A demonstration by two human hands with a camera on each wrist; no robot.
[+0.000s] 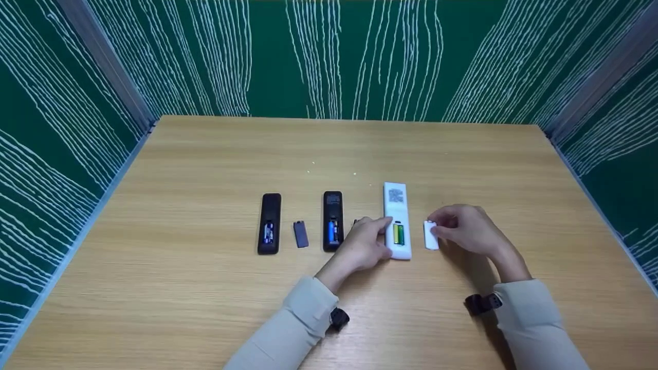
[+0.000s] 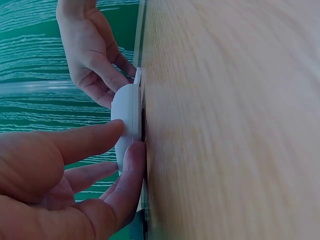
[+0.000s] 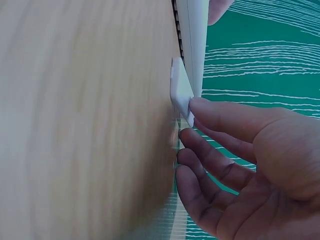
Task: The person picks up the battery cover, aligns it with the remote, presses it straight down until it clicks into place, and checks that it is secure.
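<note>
A white remote control [image 1: 396, 205] lies back side up, its battery compartment uncovered with green and yellow-green batteries [image 1: 399, 234] inside. My left hand [image 1: 362, 244] holds it by its left side, thumb and fingers against the casing [image 2: 125, 112]. To its right, my right hand [image 1: 465, 228] pinches a small white battery cover [image 1: 430, 236] near one end. In the right wrist view the cover [image 3: 181, 90] stands tilted close to the tabletop, with the thumb on its edge. Whether it touches the wood I cannot tell.
Two black remotes lie further left, the left one [image 1: 269, 221] and the middle one [image 1: 333, 205], both with batteries in uncovered compartments. A dark battery cover [image 1: 300, 234] sits between them. Small pale crumbs dot the wooden table [image 1: 205, 154], and green walls stand around it.
</note>
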